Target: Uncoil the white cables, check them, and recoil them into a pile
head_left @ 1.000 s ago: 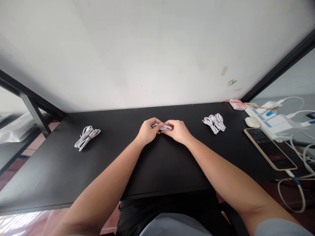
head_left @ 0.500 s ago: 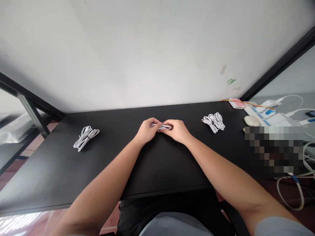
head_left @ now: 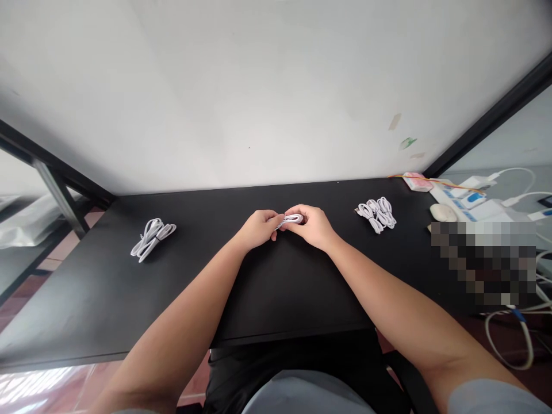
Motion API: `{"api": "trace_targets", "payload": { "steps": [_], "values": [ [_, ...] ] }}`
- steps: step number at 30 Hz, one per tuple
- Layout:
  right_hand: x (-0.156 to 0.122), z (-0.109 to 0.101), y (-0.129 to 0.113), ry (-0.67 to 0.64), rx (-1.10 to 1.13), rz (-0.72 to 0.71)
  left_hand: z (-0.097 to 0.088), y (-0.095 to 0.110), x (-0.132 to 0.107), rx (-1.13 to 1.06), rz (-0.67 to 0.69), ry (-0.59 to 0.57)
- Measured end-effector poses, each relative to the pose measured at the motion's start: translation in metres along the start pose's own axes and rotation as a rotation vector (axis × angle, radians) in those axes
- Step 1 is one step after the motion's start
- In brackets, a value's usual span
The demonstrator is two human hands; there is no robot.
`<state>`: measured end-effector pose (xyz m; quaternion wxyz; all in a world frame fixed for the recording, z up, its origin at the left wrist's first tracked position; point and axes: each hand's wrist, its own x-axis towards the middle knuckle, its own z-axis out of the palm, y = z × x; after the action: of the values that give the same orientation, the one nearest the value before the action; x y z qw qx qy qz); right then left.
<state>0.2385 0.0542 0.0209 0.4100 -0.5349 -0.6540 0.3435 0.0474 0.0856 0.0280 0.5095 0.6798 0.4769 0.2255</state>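
Note:
Between my two hands is a coiled white cable [head_left: 294,218], held over the middle of the black table [head_left: 293,293]. My left hand [head_left: 261,230] is closed on the coil's left part and hides it. My right hand [head_left: 314,226] pinches its right end, where white loops show between thumb and fingers. Off to the left lies a tied bundle of white cable [head_left: 152,238] with a dark tie around it. To the right lie white cable bundles [head_left: 376,215] close together, one with a plug showing at its left.
A white power strip [head_left: 452,198] with several plugged-in adapters stands at the right, beside a pale mouse [head_left: 443,213] and a pink-and-white box [head_left: 417,181]. A blurred-out patch covers things there. The white wall [head_left: 259,103] rises behind the table.
The coil in my hands has turned, so its right-hand loops now show more plainly. My left fingers have shifted slightly lower on it. The other bundles lie as before.

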Motion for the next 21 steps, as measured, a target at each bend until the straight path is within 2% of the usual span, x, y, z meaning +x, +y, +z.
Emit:
{"api": "trace_targets", "payload": {
  "steps": [6, 15, 21],
  "values": [
    [-0.003, -0.0008, -0.0031, -0.059, 0.04, -0.032, -0.0061, 0.0002, -0.0006, -0.179, 0.001, -0.115],
    [-0.0035, -0.0006, -0.0012, -0.059, 0.011, -0.101, -0.0039, 0.0037, -0.0011, -0.35, -0.069, -0.115],
    [-0.0022, 0.0001, 0.0014, -0.073, 0.088, -0.085, -0.0024, 0.0033, -0.0006, -0.39, -0.091, -0.109]
  ]
}}
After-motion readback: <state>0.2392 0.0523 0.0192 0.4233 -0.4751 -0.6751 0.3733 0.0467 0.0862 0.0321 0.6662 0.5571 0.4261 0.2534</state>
